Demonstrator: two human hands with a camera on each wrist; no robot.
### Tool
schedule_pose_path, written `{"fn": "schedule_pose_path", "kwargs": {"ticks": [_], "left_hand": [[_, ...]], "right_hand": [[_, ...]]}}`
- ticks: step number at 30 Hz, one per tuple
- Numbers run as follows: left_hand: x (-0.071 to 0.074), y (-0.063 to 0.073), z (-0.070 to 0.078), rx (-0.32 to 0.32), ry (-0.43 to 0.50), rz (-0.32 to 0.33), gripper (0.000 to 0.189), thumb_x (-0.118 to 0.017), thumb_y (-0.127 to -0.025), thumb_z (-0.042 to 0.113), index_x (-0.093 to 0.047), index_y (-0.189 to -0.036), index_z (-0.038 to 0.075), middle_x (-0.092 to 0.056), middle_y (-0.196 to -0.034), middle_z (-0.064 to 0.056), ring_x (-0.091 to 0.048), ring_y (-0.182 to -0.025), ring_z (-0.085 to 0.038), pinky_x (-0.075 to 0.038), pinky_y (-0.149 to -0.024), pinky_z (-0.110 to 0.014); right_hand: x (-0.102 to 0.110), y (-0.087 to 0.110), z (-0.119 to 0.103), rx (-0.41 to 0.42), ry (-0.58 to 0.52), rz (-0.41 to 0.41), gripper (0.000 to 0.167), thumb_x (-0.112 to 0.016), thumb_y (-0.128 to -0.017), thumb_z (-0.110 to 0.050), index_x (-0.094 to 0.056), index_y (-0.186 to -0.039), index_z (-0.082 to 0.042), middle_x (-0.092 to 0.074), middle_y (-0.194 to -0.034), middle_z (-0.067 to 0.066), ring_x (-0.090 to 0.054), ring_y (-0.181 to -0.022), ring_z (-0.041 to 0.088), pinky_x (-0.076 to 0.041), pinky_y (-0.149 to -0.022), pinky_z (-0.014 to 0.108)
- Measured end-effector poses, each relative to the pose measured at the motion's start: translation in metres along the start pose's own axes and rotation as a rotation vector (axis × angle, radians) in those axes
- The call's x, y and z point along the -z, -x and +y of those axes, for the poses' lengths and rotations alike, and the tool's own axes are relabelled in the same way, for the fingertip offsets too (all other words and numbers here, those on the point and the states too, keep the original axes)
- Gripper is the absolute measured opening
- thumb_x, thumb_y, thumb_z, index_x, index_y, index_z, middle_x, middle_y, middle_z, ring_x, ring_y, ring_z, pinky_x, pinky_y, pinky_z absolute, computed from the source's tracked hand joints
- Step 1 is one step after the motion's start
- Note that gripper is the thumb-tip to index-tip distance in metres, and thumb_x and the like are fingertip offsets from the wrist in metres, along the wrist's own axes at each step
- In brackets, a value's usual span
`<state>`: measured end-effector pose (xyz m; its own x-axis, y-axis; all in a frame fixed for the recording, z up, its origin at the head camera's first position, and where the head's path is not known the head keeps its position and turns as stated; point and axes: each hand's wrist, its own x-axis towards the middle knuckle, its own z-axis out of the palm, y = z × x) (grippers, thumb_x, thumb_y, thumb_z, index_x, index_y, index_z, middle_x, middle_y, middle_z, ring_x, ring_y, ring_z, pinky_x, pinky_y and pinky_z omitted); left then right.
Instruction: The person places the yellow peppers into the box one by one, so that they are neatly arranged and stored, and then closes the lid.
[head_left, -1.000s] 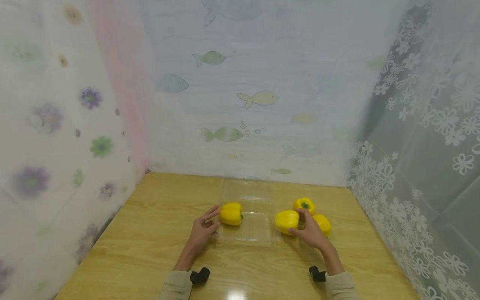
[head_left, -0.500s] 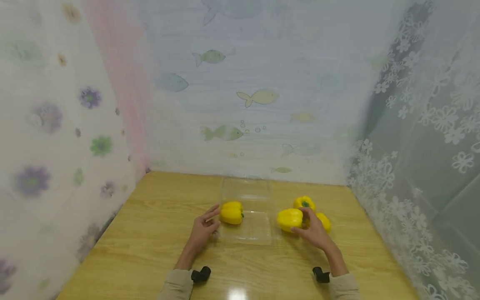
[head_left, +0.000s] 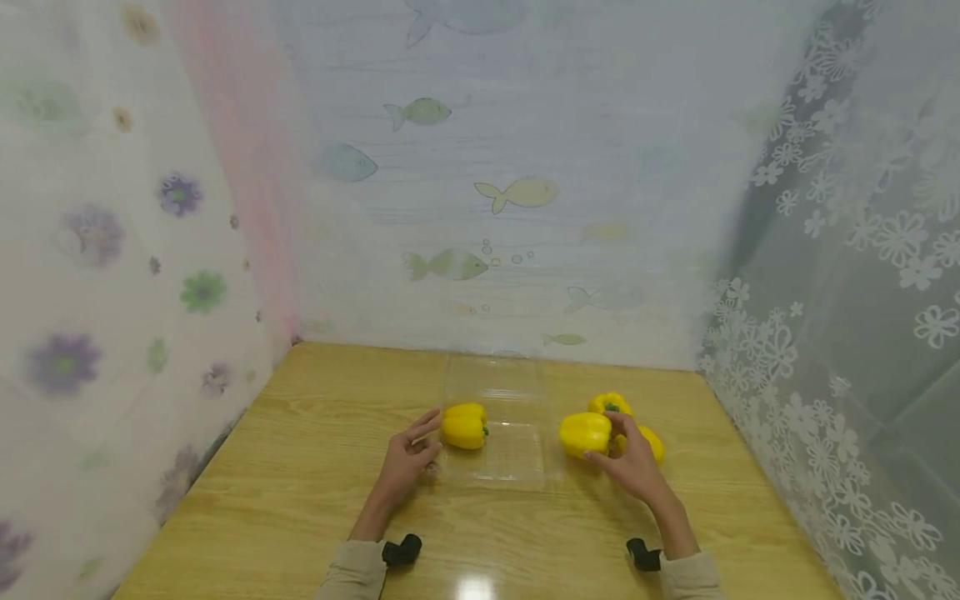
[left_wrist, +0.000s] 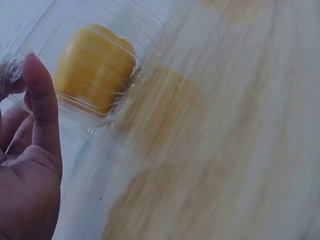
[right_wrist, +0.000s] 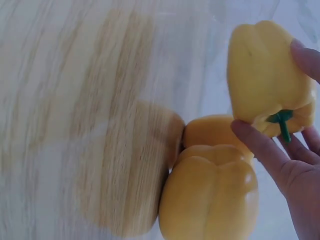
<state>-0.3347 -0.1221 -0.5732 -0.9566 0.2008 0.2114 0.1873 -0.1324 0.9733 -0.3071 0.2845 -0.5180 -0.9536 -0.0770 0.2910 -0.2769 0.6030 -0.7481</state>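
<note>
My right hand (head_left: 633,462) grips a yellow bell pepper (head_left: 585,435) between thumb and fingers, raised above the table. In the right wrist view the green stem (right_wrist: 282,120) of this pepper points back toward the palm. Just beyond that hand sit two more yellow peppers, one (right_wrist: 209,195) nearer and one (right_wrist: 212,132) partly hidden behind it. With thumb and fingers, my left hand (head_left: 407,457) pinches the left edge of a clear plastic clamshell container (head_left: 513,467). Inside its left part lies another yellow pepper (left_wrist: 95,67) on its side.
The container's raised clear lid (head_left: 493,375) stands at the back, near the fish-patterned curtain (head_left: 480,208). Floral curtains hang on both sides of the wooden table (head_left: 300,467). A black wrist camera mount (head_left: 402,550) sits at each sleeve.
My right hand has moved the held pepper slightly right and away, farther from the container and closer to the two other peppers. The left hand stays at the container's edge.
</note>
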Motion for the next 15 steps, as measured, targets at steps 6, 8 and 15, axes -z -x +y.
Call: {"fn": "schedule_pose_path", "kwargs": {"ticks": [6,8,15], "left_hand": [[-0.0016,0.0007,0.0002,-0.003,-0.013,0.006,0.046,-0.065,-0.097,0.000,-0.055,-0.142,-0.005,-0.038,-0.162,-0.012,-0.054,-0.076,-0.008,-0.049,-0.063,-0.018],[-0.0025,0.0005,0.0011,-0.004,-0.009,0.009,0.046,-0.065,-0.097,0.000,-0.055,-0.142,-0.006,-0.038,-0.162,-0.013,-0.055,-0.076,-0.008,-0.050,-0.062,-0.018],[-0.0034,0.0010,0.0031,-0.008,0.007,0.010,0.046,-0.064,-0.097,-0.004,-0.054,-0.141,-0.008,-0.037,-0.162,-0.015,-0.056,-0.074,-0.008,-0.052,-0.061,-0.019]], "right_hand": [[-0.0007,-0.0006,0.0000,0.012,-0.080,0.052,0.074,-0.084,-0.085,-0.015,-0.043,-0.144,0.002,-0.052,-0.141,0.023,-0.051,-0.125,0.037,-0.053,-0.096,0.053],[-0.0009,-0.0015,-0.0003,0.029,-0.109,0.058,0.073,-0.084,-0.086,-0.014,-0.043,-0.145,0.001,-0.049,-0.145,0.023,-0.049,-0.128,0.037,-0.051,-0.098,0.056],[-0.0016,-0.0028,-0.0004,0.081,-0.171,0.060,0.071,-0.084,-0.085,-0.010,-0.046,-0.145,-0.004,-0.047,-0.149,0.017,-0.048,-0.127,0.028,-0.054,-0.096,0.050]]}}
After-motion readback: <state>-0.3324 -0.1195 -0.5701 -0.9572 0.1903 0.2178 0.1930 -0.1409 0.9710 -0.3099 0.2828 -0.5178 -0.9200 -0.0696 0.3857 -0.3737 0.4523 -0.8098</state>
